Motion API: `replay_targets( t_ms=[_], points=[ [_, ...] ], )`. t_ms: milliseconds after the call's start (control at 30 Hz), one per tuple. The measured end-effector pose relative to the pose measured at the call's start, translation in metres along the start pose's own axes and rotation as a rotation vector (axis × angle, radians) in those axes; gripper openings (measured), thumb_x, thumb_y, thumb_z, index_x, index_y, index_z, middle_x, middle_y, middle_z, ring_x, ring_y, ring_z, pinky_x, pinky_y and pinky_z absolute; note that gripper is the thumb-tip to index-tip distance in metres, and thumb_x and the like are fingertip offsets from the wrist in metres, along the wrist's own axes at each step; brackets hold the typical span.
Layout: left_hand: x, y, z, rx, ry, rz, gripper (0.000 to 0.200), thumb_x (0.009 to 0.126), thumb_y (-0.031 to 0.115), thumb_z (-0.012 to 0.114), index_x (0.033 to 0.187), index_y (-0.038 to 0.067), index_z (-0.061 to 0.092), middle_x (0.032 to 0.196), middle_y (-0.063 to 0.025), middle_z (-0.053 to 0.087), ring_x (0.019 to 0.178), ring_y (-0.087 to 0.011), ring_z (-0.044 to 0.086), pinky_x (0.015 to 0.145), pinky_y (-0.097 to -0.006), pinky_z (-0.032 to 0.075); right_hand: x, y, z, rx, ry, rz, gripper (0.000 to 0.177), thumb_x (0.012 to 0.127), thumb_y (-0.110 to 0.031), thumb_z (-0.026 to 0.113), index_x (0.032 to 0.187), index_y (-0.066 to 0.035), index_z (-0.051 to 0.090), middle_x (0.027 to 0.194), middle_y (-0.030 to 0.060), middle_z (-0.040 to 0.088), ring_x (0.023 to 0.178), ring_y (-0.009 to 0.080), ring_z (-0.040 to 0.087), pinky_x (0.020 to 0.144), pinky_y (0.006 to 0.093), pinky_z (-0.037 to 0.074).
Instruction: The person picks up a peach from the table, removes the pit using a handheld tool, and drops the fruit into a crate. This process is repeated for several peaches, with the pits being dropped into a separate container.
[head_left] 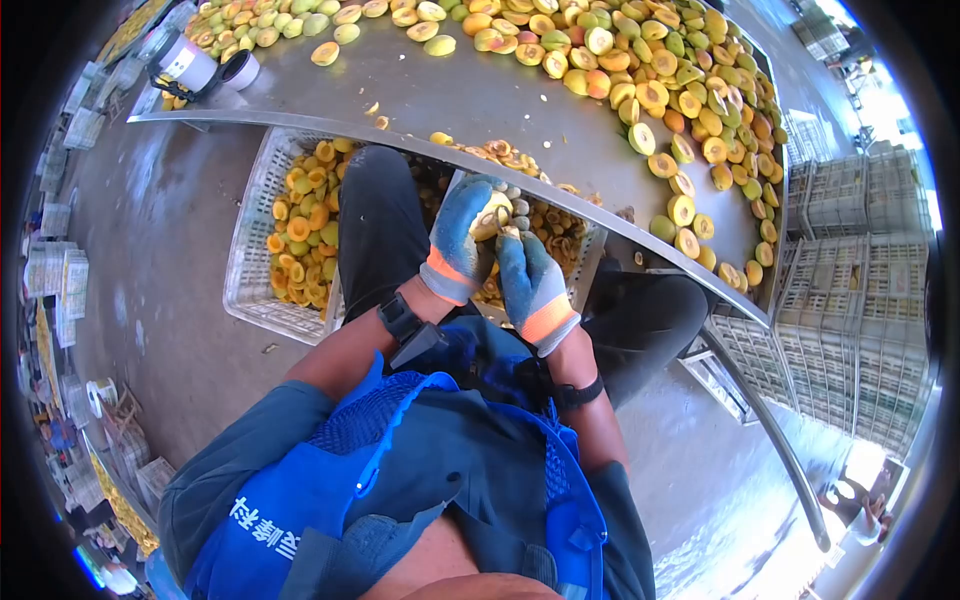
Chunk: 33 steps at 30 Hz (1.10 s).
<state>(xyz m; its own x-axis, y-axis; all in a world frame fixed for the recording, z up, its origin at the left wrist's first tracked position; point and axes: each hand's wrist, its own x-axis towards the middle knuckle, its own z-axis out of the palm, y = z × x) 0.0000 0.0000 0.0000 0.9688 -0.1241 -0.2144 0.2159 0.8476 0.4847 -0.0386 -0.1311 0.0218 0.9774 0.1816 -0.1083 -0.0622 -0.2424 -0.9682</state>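
Observation:
My left hand, in a blue-and-grey work glove with an orange cuff, is closed around a yellow halved fruit that looks like a peach. Right beside it, my right hand wears a matching glove. Its fingers are pinched together close to the fruit, with a small pale-brown bit at the tips that I cannot make out. Both hands are over my lap at the near edge of the metal table. Below and behind them, a crate with more fruit pieces is partly hidden.
Many halved fruits are spread along the table's far and right sides. A white plastic crate of fruit pieces stands left of my leg. A grey-white cup lies at the table's left end. Stacked crates rise on the right.

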Motion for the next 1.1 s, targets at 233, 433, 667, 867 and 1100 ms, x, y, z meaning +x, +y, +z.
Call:
replay_targets(
  t_ms=[233,433,667,867,1100],
  points=[
    [-0.002,-0.010,0.013,0.048,0.093,0.006,0.023,0.100,0.027,0.055,0.107,0.006,0.061,0.099,-0.0087,0.064,0.093,-0.0221,0.065,0.083,-0.0348,0.058,-0.001,-0.009,-0.008,-0.210,-0.031,0.055,0.038,0.107,-0.028,0.050,0.120,0.006,0.059,0.091,0.0285,0.069,0.090,0.0391,0.070,0.077,0.0426,0.054],
    [0.003,-0.016,0.003,0.112,0.008,0.013,0.015,0.101,0.020,0.053,0.106,0.007,0.056,0.100,-0.0083,0.060,0.089,-0.0203,0.063,0.083,-0.0331,0.057,-0.002,0.002,-0.012,-0.089,-0.061,0.044,0.045,0.107,-0.034,0.047,0.122,0.007,0.058,0.091,0.0330,0.068,0.092,0.0479,0.068,0.076,0.0467,0.055],
    [0.003,-0.007,0.004,0.128,-0.152,-0.058,0.013,0.097,0.001,0.055,0.110,0.005,0.053,0.103,-0.0093,0.060,0.091,-0.0178,0.063,0.083,-0.0310,0.057,-0.002,0.002,-0.024,0.410,-0.247,0.340,0.045,0.108,-0.035,0.049,0.120,0.006,0.060,0.084,0.0161,0.069,0.079,0.0205,0.065,0.071,0.0352,0.053],
    [0.005,-0.018,-0.016,0.482,-0.159,0.090,0.020,0.094,-0.006,0.059,0.111,0.002,0.054,0.099,-0.0096,0.062,0.089,-0.0174,0.065,0.080,-0.0307,0.058,0.000,0.017,-0.019,0.100,-0.235,0.274,0.045,0.108,-0.036,0.048,0.113,0.006,0.065,0.084,0.0148,0.068,0.078,0.0184,0.064,0.071,0.0346,0.053],
    [0.008,-0.008,-0.017,0.196,-0.172,-0.226,0.020,0.095,-0.003,0.056,0.115,0.001,0.054,0.101,-0.0114,0.063,0.092,-0.0190,0.066,0.083,-0.0327,0.059,0.001,0.015,-0.022,0.151,-0.278,0.364,0.046,0.107,-0.037,0.049,0.112,0.005,0.065,0.084,0.0173,0.070,0.078,0.0246,0.067,0.072,0.0375,0.053]
  ],
)
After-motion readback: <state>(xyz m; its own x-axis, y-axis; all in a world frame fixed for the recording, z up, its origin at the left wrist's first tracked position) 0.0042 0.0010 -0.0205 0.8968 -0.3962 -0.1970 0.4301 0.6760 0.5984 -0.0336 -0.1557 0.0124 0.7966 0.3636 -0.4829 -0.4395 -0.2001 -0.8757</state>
